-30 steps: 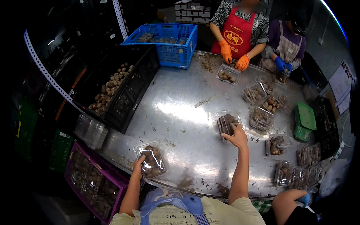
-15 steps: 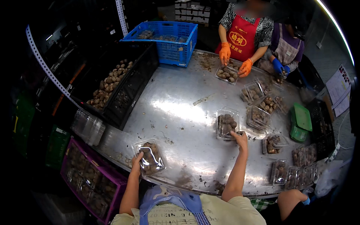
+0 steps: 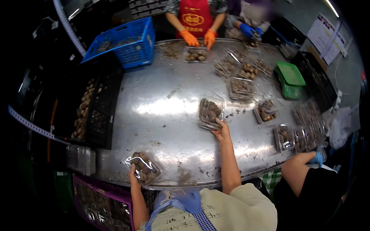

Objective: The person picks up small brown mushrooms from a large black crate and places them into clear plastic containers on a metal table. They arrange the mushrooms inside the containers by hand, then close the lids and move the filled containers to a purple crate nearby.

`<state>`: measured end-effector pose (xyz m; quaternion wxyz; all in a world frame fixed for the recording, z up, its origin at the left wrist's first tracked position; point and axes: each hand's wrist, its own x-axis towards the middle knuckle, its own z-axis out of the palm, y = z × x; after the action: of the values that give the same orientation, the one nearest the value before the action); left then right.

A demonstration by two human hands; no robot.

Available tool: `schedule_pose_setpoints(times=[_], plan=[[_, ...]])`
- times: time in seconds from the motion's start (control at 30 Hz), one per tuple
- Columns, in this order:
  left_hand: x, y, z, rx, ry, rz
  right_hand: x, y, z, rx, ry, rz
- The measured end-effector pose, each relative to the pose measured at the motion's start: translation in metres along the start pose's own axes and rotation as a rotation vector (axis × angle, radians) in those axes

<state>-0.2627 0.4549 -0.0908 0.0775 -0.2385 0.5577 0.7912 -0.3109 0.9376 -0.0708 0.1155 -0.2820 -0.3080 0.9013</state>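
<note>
At the table's near left edge, my left hand grips the side of a clear plastic box filled with brown, round roots that look like small taros. Its thumb lies on top of the lid, and the box is slightly turned. Farther right, my right hand has the near corner of another clear box between thumb and fingers. Similar roots fill that box; its clear lid edge shows at the far side. The fingers beneath both boxes are mostly hidden.
Filled boxes spread over the metal table's right side near a green scale. A black crate of roots and a blue crate stand left. Below is a purple crate. Opposite, orange-gloved hands touch a box; blue-gloved hands work beside.
The view has swung to the right, so the table and crates appear farther left. Both hands keep hold of their boxes. The orange-gloved hands have moved closer together at their box.
</note>
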Motion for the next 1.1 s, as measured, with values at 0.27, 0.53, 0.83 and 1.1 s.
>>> schedule_pose_setpoints(times=[0.27, 0.53, 0.83, 1.1], plan=[[-0.008, 0.012, 0.008, 0.006, -0.005, -0.057, -0.010, -0.101, -0.011, -0.077, -0.027, -0.246], [-0.009, 0.015, 0.018, 0.014, -0.006, -0.017, 0.098, -0.212, -0.030, -0.252, 0.182, -0.391], [-0.019, 0.023, 0.032, 0.003, 0.042, -0.048, 0.065, -0.199, -0.034, -1.146, 0.586, -0.796], [0.012, -0.012, -0.003, 0.148, 0.123, 0.055, -0.053, 0.015, -0.004, -0.893, 0.289, -0.884]])
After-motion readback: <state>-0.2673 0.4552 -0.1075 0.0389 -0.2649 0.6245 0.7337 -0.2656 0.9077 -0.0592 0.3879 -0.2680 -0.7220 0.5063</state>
